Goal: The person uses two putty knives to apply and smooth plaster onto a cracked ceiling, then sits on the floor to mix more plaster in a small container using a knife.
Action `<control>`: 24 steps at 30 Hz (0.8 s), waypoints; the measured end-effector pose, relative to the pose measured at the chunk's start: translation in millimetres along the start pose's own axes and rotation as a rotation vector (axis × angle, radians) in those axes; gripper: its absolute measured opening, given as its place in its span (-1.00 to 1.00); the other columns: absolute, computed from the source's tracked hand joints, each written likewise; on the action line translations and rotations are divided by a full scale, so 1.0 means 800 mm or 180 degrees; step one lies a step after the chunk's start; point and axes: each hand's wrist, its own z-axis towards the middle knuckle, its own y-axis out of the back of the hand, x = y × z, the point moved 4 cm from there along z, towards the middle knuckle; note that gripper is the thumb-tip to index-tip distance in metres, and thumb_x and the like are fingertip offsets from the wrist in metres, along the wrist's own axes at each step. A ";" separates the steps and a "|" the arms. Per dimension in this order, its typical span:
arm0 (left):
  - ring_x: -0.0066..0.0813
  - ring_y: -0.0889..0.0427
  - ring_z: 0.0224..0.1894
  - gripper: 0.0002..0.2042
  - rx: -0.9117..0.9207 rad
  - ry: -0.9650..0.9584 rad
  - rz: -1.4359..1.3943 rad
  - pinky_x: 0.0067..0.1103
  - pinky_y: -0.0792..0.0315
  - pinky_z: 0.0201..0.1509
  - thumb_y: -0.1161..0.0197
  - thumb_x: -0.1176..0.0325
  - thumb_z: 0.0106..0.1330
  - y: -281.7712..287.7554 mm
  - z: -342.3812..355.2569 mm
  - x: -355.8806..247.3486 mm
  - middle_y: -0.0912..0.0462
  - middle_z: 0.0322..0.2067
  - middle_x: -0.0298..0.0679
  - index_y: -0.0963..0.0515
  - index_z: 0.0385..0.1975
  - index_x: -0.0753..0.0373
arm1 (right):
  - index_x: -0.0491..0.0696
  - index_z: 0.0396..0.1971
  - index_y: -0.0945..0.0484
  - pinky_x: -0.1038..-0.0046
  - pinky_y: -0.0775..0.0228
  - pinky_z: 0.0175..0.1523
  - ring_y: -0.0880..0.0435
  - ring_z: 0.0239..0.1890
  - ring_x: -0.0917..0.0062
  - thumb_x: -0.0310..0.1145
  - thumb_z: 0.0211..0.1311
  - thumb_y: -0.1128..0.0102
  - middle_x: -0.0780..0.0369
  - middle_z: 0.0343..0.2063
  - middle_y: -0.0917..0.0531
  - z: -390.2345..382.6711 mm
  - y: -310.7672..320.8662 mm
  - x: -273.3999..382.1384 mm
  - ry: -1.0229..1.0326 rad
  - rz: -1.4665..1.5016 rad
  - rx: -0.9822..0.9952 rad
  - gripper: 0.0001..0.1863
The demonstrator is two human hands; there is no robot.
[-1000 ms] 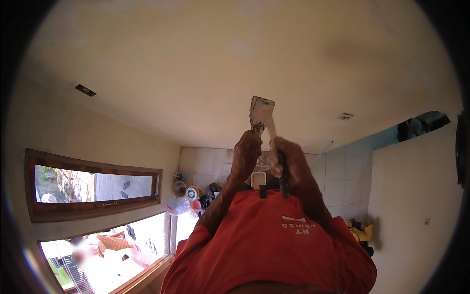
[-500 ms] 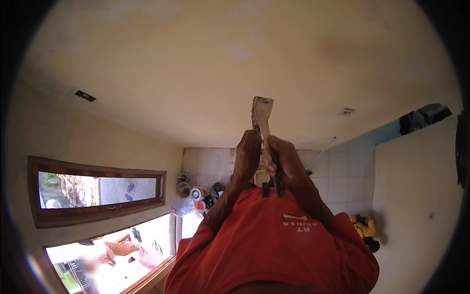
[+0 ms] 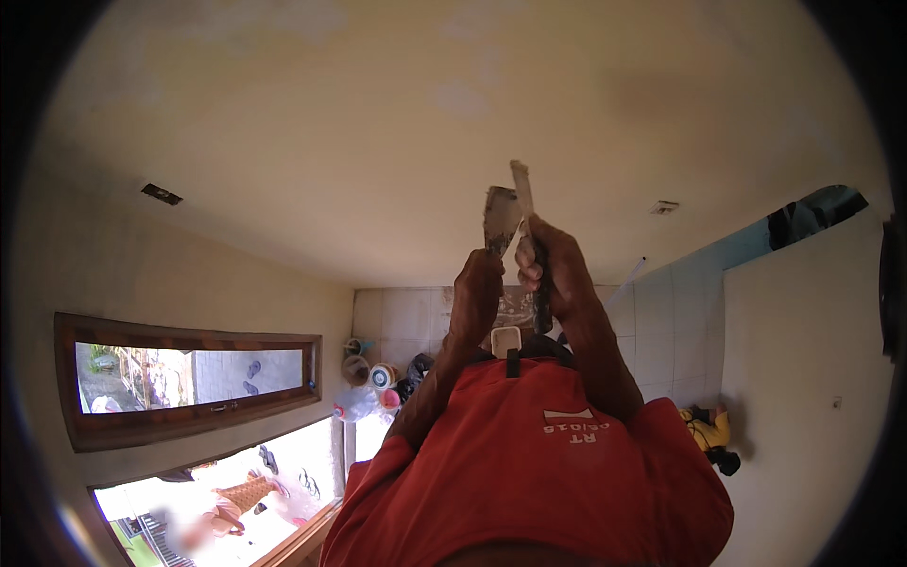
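Both my hands are raised in front of the cream wall (image 3: 378, 123), each wrapped round a scraper. My left hand (image 3: 479, 283) grips a putty knife (image 3: 500, 219) whose wide, smeared blade points up. In my right hand (image 3: 559, 255) is a second putty knife (image 3: 521, 181), its blade seen nearly edge-on and its dark handle (image 3: 542, 307) showing below the fist. The two blades meet or overlap near the middle of the view; whether they touch I cannot tell. Below my hands, a pale square container (image 3: 506, 340) shows near my waist.
A wood-framed window (image 3: 189, 430) is on the left, with a person (image 3: 222, 515) outside below it. Buckets (image 3: 383, 376), a clear plastic bottle (image 3: 354, 404) and dark bags stand on the tiled floor (image 3: 378, 312). A pale door (image 3: 803, 350) and a person in yellow (image 3: 707, 430) are at right.
My right hand has moved up with its putty knife, so that blade now stands higher than the left one. My left hand has barely moved.
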 end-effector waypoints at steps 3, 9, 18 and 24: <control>-0.45 -0.44 -0.57 -0.88 -0.0073 0.0708 -0.0539 -0.52 -0.37 -0.47 0.01 0.41 0.44 0.001 0.002 0.018 -0.44 -0.46 -0.18 -0.39 -0.31 0.33 | -0.04 -0.38 -0.39 0.58 -0.16 -0.71 -0.27 -0.84 0.66 -0.16 0.48 0.12 0.33 -0.80 -0.37 -0.012 0.002 0.005 0.0199 0.0068 0.0252 -0.71; -0.57 -0.40 -0.56 -0.84 -0.0293 0.0311 -0.0216 -0.54 -0.37 -0.48 0.02 0.38 0.46 0.001 0.005 -0.010 -0.44 -0.51 -0.26 -0.39 -0.34 0.32 | -0.02 -0.38 -0.37 0.57 -0.22 -0.69 -0.31 -0.81 0.66 -0.17 0.47 0.09 0.32 -0.75 -0.43 -0.016 0.012 -0.031 -0.0315 0.0052 0.0165 -0.73; -0.47 -0.42 -0.57 -0.84 -0.0251 0.0408 -0.0448 -0.48 -0.38 -0.49 0.02 0.39 0.47 -0.002 0.007 0.004 -0.42 -0.49 -0.21 -0.40 -0.35 0.33 | 0.00 -0.36 -0.38 0.61 -0.19 -0.70 -0.31 -0.78 0.73 -0.17 0.48 0.08 0.35 -0.72 -0.42 -0.034 0.007 -0.029 -0.0424 -0.0032 0.0071 -0.75; -0.62 -0.34 -0.55 -0.64 -0.0244 0.0520 -0.0038 -0.53 -0.34 -0.44 0.04 0.13 0.48 0.004 0.012 0.003 -0.36 -0.52 -0.30 -0.38 -0.38 0.35 | 0.00 -0.37 -0.36 0.60 -0.17 -0.68 -0.32 -0.77 0.69 -0.17 0.48 0.08 0.33 -0.71 -0.44 0.017 0.032 0.025 0.0281 0.0120 0.0052 -0.75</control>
